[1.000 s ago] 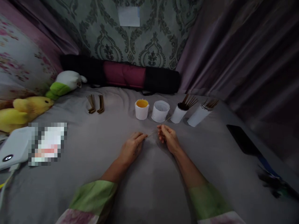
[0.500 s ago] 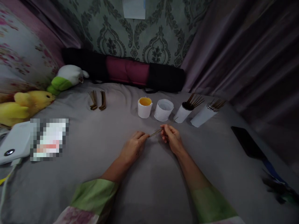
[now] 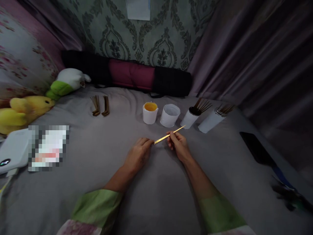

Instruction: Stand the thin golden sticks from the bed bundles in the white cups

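The left hand (image 3: pixel 139 152) pinches the near end of a thin golden stick (image 3: pixel 162 139) in its fingertips. The right hand (image 3: pixel 179 145) has its fingers closed on the stick farther along, a bare length showing between the two. Under the fingers spreads a grey sheet (image 3: pixel 156 195); just beyond them stand four white containers (image 3: pixel 150 117), then a black-and-maroon roll (image 3: pixel 132 74) before the patterned wall (image 3: pixel 137 36). The stick's long axis slants away and rightward, its tapered tip past the right fingers, toward the third container from the left (image 3: pixel 189 120).
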Motion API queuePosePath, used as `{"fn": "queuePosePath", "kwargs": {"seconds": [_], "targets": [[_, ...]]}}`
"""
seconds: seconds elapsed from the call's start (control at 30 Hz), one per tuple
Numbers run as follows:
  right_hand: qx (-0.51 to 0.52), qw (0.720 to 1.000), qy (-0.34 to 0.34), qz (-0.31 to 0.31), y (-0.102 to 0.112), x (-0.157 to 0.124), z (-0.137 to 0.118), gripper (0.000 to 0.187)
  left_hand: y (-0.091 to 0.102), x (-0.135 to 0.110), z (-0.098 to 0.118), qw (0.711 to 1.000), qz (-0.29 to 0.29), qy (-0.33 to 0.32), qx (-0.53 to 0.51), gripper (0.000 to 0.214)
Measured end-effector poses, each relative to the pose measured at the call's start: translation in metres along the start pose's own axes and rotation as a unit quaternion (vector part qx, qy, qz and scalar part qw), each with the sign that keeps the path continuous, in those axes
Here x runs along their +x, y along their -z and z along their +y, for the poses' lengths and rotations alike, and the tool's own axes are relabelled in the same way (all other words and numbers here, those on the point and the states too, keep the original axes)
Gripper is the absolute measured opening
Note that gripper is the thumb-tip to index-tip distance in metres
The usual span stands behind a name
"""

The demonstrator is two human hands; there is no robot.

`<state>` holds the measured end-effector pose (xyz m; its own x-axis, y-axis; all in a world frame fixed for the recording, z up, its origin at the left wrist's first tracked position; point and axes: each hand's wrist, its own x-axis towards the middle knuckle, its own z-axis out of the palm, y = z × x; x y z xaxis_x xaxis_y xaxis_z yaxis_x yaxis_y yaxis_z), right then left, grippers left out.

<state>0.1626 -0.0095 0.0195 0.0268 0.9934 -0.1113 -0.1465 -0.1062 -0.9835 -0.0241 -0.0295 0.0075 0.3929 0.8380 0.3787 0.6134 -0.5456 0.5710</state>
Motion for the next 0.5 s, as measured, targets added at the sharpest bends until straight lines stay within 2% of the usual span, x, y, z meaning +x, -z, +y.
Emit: {"fn": "queuePosePath", "kwargs": {"seconds": [0.27,0.5], "targets": [[-0.003,1.000,0.002,0.007,-0.0001,0.0007,0.0013,0.032,-0.0014,0.0015,-0.0016,0.997,0.044,0.031,-0.063,0.024],[0.006,1.000,-0.001,0.017,0.0000,0.0010,0.0022,0.031,-0.0020,0.0014,-0.0012,0.983,0.054,0.121,-0.127,0.023]]}}
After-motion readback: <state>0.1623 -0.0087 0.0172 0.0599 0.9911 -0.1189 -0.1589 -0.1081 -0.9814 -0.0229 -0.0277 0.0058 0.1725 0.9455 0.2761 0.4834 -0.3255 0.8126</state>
